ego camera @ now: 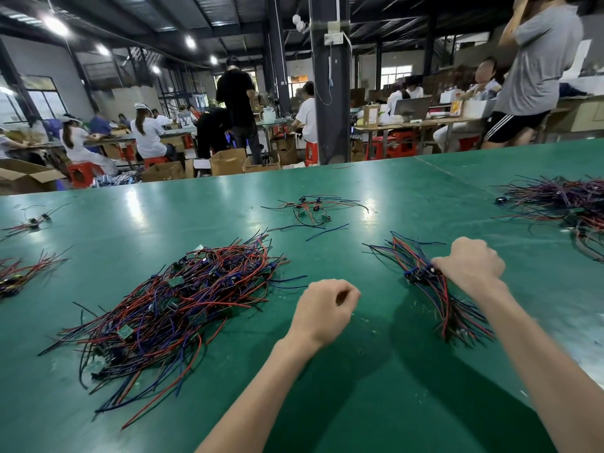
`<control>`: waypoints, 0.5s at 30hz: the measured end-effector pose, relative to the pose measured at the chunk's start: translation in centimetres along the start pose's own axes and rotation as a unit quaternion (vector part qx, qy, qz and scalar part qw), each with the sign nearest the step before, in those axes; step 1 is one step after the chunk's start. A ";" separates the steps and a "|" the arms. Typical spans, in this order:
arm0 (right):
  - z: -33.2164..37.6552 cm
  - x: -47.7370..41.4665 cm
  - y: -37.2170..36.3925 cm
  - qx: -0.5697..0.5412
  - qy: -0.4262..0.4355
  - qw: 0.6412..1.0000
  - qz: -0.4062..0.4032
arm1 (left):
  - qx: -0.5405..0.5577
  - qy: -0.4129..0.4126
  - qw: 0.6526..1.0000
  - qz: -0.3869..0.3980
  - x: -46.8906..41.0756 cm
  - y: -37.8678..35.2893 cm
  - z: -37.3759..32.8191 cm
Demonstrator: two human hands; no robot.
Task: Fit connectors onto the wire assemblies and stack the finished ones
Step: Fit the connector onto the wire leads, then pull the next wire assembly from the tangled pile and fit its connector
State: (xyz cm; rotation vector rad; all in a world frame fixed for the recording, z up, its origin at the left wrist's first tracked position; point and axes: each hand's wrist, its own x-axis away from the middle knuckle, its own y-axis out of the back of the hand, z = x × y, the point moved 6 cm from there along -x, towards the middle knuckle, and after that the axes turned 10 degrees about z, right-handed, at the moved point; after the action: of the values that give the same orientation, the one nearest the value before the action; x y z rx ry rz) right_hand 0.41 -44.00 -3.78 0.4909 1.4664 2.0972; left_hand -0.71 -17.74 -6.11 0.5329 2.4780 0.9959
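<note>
A big loose heap of red and blue wire assemblies (183,302) with small green boards lies on the green table (359,371) at the left. A tidier stack of assemblies (425,282) with blue connectors lies at the right. My right hand (470,266) rests on that stack, its fingers curled around the connector end. My left hand (323,305) hovers between the heap and the stack, fingers loosely curled, with nothing visible in it.
A small cluster of wires with connectors (313,209) lies farther back in the middle. Another large wire pile (562,204) sits at the far right, smaller bunches (19,276) at the left edge. Beyond the table stand cardboard boxes, a pillar and seated people at other benches.
</note>
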 end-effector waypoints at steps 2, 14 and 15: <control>1.1 0.8 0.4 0.013 0.029 0.998 -0.054 | -0.151 -0.022 0.988 -0.030 0.0 0.9 0.0; 7.5 4.1 -5.7 -0.234 0.313 0.917 0.078 | -0.278 0.157 0.931 -0.177 0.3 11.9 2.6; 7.5 4.2 -6.0 -0.257 0.302 0.915 0.077 | -0.246 0.167 0.940 -0.165 0.4 12.9 3.3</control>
State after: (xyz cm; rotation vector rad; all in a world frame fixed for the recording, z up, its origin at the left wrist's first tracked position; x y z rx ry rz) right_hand 2.64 -34.27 -6.88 -0.2845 1.0947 2.7904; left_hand 3.06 -7.06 0.88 -0.2246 2.3382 1.5876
